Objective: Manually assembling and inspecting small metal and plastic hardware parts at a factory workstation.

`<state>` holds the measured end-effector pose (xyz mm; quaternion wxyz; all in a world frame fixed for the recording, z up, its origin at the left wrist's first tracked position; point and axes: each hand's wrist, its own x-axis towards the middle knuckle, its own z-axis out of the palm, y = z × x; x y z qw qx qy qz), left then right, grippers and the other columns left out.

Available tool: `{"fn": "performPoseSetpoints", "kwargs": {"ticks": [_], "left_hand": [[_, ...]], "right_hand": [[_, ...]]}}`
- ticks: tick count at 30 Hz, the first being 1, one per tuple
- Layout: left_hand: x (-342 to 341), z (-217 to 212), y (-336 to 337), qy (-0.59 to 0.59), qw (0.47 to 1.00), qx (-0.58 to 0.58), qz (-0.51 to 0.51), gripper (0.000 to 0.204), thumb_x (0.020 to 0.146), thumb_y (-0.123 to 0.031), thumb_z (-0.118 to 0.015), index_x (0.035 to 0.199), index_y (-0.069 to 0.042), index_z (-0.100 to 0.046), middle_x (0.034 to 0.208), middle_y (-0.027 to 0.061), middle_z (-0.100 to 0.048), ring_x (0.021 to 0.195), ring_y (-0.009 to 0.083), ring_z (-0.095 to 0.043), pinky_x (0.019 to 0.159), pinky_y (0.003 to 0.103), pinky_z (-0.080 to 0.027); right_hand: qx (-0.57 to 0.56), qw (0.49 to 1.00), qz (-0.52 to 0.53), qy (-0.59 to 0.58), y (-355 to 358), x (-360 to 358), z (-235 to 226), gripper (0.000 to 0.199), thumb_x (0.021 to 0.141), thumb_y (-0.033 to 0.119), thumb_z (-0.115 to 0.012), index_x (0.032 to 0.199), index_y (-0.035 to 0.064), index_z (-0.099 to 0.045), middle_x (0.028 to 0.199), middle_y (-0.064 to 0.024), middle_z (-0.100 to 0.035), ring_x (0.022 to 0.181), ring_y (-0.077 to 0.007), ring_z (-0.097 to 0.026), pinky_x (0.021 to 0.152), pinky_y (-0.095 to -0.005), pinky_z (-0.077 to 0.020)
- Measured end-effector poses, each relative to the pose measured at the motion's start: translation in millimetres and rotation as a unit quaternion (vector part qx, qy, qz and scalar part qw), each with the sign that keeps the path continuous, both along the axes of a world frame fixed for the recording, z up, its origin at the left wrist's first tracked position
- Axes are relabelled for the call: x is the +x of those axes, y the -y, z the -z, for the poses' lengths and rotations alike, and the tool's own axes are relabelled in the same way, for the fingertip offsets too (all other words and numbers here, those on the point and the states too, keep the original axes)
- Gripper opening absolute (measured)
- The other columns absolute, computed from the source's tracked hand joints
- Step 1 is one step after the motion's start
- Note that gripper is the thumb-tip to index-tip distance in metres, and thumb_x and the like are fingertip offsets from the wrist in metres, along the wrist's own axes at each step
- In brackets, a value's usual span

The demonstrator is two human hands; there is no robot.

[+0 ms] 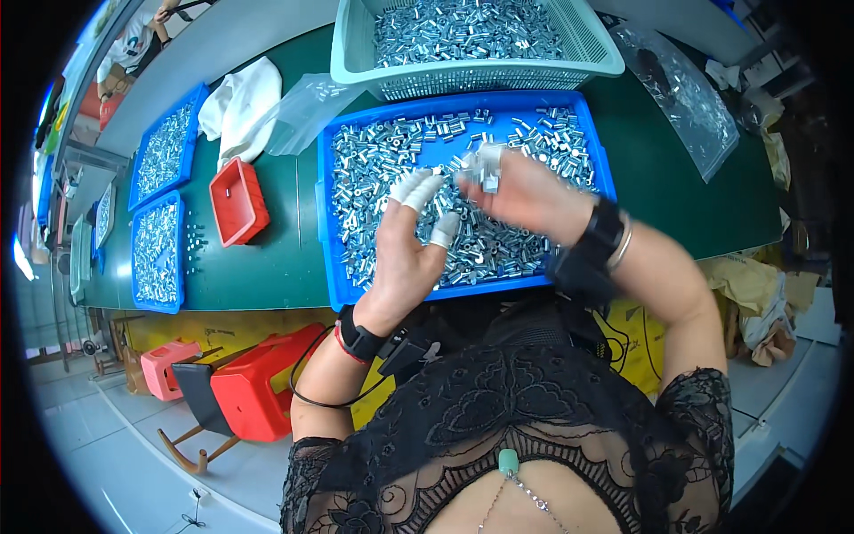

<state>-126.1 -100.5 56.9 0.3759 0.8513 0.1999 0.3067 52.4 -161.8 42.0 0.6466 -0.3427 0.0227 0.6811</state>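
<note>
A large blue tray (326,222) in front of me is full of small silver metal cylinders (374,160), sleeve-like, lying loose. Over its middle, my right hand (529,196) has its fingers curled round a few metal cylinders (488,182); motion blurs the fingertips. White covers wrap some fingers of both hands. My left hand (411,236) is over the left half of the tray, palm turned inward, thumb and fingers apart. I see nothing held in it.
Behind the tray stands a pale green basket (480,78) heaped with similar parts. To the left are a red bin (238,203), a white cloth (242,107) and two smaller blue trays (182,254) of parts. A plastic bag (685,107) lies at right; red stools (267,387) stand below the table.
</note>
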Motion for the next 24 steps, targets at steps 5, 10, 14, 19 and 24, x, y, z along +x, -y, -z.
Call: {"fn": "performPoseSetpoints", "kwargs": {"ticks": [5, 10, 14, 19, 24], "left_hand": [[-8, -4, -4, -0.019, 0.998, -0.049, -0.015, 0.037, 0.075, -0.005, -0.065, 0.111, -0.001, -0.055, 0.115, 0.02, -0.052, 0.111, 0.0355, -0.048, 0.094, 0.039, -0.039], [-23, 6, -10, -0.047, 0.997, -0.055, -0.027, 0.035, 0.074, -0.005, -0.065, 0.108, -0.001, -0.057, 0.115, 0.0199, -0.052, 0.11, 0.0355, -0.048, 0.093, 0.039, -0.04], [-25, -2, -24, -0.094, 0.996, 0.01, -0.003, 0.032, 0.073, -0.006, -0.065, 0.104, 0.0, -0.058, 0.113, 0.0203, -0.053, 0.107, 0.036, -0.05, 0.09, 0.04, -0.041], [15, -12, -62, -0.12, 0.984, 0.113, 0.071, 0.029, 0.073, -0.01, -0.064, 0.1, 0.001, -0.06, 0.103, 0.0202, -0.057, 0.098, 0.0356, -0.053, 0.084, 0.041, -0.044], [73, 19, -90, -0.214, 0.962, 0.161, 0.055, 0.019, 0.073, -0.012, -0.062, 0.088, -0.001, -0.062, 0.091, 0.0187, -0.058, 0.09, 0.0336, -0.056, 0.077, 0.041, -0.047]], "right_hand": [[0.128, 0.738, 0.046, 0.661, -75, 78, -71, 0.021, 0.091, 0.017, -0.046, 0.104, 0.0004, -0.051, 0.095, -0.0105, -0.055, 0.083, -0.0238, -0.058, 0.079, -0.033, -0.0511], [0.088, 0.858, 0.033, 0.506, -73, 74, -52, 0.025, 0.088, 0.015, -0.051, 0.109, 0.0016, -0.055, 0.092, -0.0073, -0.06, 0.08, -0.019, -0.061, 0.073, -0.0312, -0.0517], [-0.012, 0.647, -0.119, 0.753, -51, 51, 1, 0.019, 0.081, 0.013, -0.059, 0.091, -0.0009, -0.065, 0.075, -0.008, -0.066, 0.068, -0.0162, -0.063, 0.059, -0.0284, -0.0485], [-0.033, 0.529, -0.08, 0.844, -60, 63, 31, 0.017, 0.078, 0.014, -0.059, 0.09, 0.0026, -0.066, 0.078, -0.0141, -0.066, 0.069, -0.0223, -0.064, 0.061, -0.0328, -0.0492], [-0.029, 0.379, -0.117, 0.917, -71, 56, 35, 0.016, 0.075, 0.012, -0.056, 0.086, 0.0083, -0.066, 0.079, -0.0154, -0.065, 0.071, -0.0317, -0.063, 0.062, -0.0394, -0.0501]]}}
